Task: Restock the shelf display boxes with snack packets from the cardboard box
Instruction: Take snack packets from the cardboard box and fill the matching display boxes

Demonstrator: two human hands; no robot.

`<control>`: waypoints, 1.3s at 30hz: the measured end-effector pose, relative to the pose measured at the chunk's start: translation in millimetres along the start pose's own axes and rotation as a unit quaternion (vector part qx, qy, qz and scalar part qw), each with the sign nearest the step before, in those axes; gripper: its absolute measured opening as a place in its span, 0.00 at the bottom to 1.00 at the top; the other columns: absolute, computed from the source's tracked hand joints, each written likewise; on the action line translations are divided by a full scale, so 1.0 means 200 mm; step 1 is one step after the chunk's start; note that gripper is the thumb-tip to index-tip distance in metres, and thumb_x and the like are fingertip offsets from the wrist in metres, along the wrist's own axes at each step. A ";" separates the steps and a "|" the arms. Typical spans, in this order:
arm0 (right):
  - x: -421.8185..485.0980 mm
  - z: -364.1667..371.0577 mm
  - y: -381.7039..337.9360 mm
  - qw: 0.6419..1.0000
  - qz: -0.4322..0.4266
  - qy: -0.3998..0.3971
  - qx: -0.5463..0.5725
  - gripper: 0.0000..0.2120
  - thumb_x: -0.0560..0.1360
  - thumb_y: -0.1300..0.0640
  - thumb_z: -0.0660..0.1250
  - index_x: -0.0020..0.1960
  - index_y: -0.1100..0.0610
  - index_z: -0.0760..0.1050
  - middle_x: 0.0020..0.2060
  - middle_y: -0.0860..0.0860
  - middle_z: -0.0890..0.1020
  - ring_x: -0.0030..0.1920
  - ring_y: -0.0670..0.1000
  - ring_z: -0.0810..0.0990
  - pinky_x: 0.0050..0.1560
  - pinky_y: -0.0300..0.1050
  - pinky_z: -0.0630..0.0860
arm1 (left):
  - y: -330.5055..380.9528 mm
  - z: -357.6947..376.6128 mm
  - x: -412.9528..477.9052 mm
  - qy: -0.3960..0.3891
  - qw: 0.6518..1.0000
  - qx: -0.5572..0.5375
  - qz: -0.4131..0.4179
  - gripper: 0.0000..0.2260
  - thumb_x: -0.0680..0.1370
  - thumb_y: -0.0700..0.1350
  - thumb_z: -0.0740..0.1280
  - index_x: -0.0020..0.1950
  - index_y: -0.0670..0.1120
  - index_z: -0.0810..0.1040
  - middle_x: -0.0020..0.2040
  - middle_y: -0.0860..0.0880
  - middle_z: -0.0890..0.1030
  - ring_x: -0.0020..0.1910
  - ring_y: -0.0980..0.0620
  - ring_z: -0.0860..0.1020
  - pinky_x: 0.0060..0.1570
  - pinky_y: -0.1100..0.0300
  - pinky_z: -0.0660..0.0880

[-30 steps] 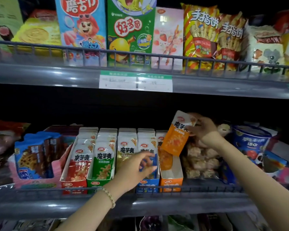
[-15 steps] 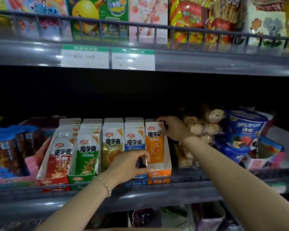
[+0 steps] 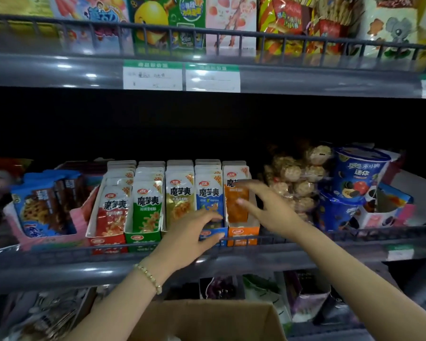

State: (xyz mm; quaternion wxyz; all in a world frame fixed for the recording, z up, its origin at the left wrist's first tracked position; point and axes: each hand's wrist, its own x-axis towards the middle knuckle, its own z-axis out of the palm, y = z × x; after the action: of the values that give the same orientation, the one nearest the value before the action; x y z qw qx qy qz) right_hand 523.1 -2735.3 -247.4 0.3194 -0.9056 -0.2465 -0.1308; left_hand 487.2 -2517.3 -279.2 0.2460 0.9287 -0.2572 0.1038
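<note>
A grey metal shelf (image 3: 59, 269) with a low wire rail along its front carries a row of narrow card display boxes; the recess behind them is dark. The orange display box (image 3: 242, 233) stands at the row's right end, with one glossy orange packet (image 3: 232, 214) upright inside it. The right hand (image 3: 268, 207), blurred, hangs just in front of that packet with fingers spread wide, holding nothing. Just left of the orange display box, the left hand (image 3: 190, 232), a bead bracelet (image 3: 148, 276) at its wrist, grips the front lip of the blue display box (image 3: 210, 233), which is packed with flat foil packets. Right of the orange display box lie clear bags of round puffs (image 3: 290, 173). Below it, nearest the camera, is the open brown cardboard box (image 3: 207, 318), matt and creased. Above it, paper price labels (image 3: 153, 77) sit on the upper shelf's edge.
</note>
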 end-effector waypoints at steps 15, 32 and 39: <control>-0.84 0.82 -0.05 0.962 0.117 -0.247 0.014 0.19 0.78 0.45 0.62 0.68 0.48 0.70 0.68 0.44 0.71 0.69 0.44 0.67 0.70 0.40 0.62 | -0.35 0.38 -1.00 -0.170 0.972 0.018 -0.163 0.11 0.78 0.56 0.61 0.59 0.58 0.74 0.50 0.63 0.76 0.46 0.66 0.74 0.46 0.69 0.73; -0.97 1.36 -0.01 0.866 0.363 -0.296 0.174 0.09 0.79 0.57 0.61 0.56 0.57 0.77 0.49 0.56 0.82 0.47 0.52 0.80 0.54 0.50 0.77 | -0.56 0.78 -1.15 -0.383 0.870 -0.019 -0.311 0.35 0.77 0.67 0.43 0.78 0.50 0.47 0.79 0.48 0.46 0.77 0.47 0.46 0.75 0.51 0.48; -0.97 1.13 0.07 0.826 0.451 -0.235 0.244 0.09 0.80 0.64 0.58 0.53 0.64 0.76 0.50 0.63 0.82 0.39 0.49 0.78 0.40 0.38 0.74 | -0.51 0.71 -1.09 -0.356 0.919 0.038 -0.166 0.24 0.81 0.56 0.56 0.75 0.52 0.60 0.74 0.47 0.62 0.72 0.46 0.61 0.69 0.53 0.61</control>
State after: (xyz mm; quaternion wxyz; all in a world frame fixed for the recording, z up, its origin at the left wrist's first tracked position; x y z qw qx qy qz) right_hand 383.8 -2669.9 -503.2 0.4859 -0.8117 0.0978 0.3091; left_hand 366.7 -2421.7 -511.8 0.1167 0.9424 -0.1659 -0.2660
